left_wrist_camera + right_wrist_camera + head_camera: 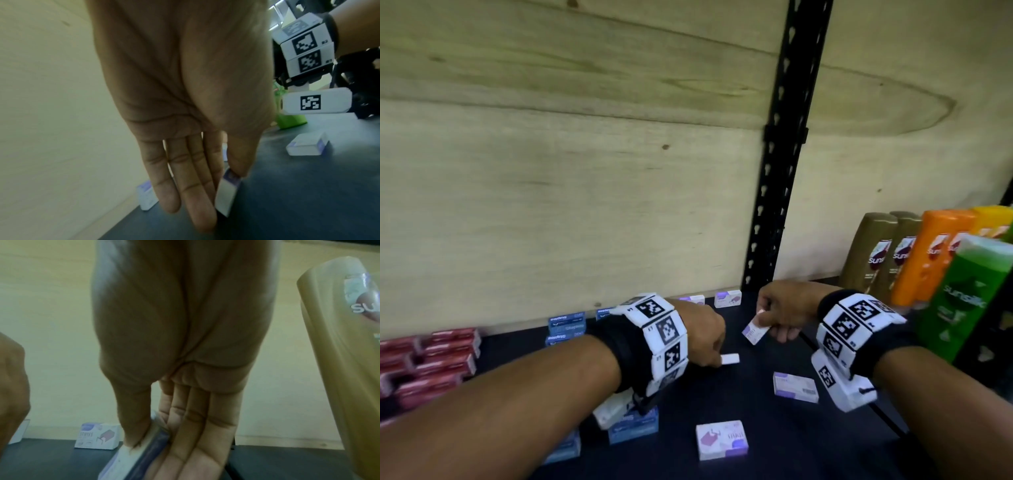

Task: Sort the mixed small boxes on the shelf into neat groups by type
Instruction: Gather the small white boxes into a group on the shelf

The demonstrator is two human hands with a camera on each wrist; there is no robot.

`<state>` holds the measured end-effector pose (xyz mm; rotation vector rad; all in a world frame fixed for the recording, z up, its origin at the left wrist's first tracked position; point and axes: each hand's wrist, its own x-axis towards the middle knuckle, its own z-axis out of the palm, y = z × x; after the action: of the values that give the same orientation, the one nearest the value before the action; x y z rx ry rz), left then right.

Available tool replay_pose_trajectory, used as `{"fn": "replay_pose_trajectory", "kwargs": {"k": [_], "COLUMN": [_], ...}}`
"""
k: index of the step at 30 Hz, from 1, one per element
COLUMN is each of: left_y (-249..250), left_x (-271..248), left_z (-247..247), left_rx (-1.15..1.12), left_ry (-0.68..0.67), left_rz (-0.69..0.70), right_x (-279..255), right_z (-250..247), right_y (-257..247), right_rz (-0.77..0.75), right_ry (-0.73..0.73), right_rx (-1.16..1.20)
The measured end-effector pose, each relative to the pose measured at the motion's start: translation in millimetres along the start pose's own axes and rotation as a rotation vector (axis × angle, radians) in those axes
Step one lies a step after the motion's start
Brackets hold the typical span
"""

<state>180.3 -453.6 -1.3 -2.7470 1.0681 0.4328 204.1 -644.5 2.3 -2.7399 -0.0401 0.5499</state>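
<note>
My left hand [715, 354] pinches a small white and purple box [730, 359] low over the dark shelf [791, 452]; the left wrist view shows thumb and forefinger holding that box [225, 196] on edge. My right hand [768, 325] holds a second white and purple box [755, 333], tilted and lifted off the shelf, which shows between thumb and fingers as a box [131, 457]. Loose boxes of the same kind lie flat at the right [795, 387] and the front [723, 439]. Two more [727, 298] stand against the back wall.
Red boxes [431, 359] are stacked at the left. Blue boxes sit at the back [566, 325] and under my left forearm [633, 428]. Tall shampoo bottles [928, 267] crowd the right end. A black upright post [770, 222] rises behind the shelf.
</note>
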Motion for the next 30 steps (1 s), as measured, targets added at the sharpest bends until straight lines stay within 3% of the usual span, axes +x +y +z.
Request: {"fn": "replay_pose_trajectory", "kwargs": {"k": [7,11,19,30], "left_y": [-30.0,-31.6,-39.7,-52.9], "left_x": [12.9,20.6,29.7,36.3], "left_z": [-0.3,3.6,-2.6,-9.4], "left_rx": [0.048,0.083,0.079,-0.025], "left_ry": [-0.020,0.101,0.159,0.015], "left_rz": [-0.058,-0.107,-0.236,-0.207], "right_x": [8.2,10.5,28.0,39.5], "right_z": [-1.9,-4.1,-5.7,-12.0], "right_y": [-1.4,-1.8,-1.7,-14.4], "right_rz": [-0.029,-0.076,-0.111,-0.059], "right_ry": [0.022,0.102,0.138,0.039], "right_rx": [0.004,-0.234,-0.285,-0.289]}}
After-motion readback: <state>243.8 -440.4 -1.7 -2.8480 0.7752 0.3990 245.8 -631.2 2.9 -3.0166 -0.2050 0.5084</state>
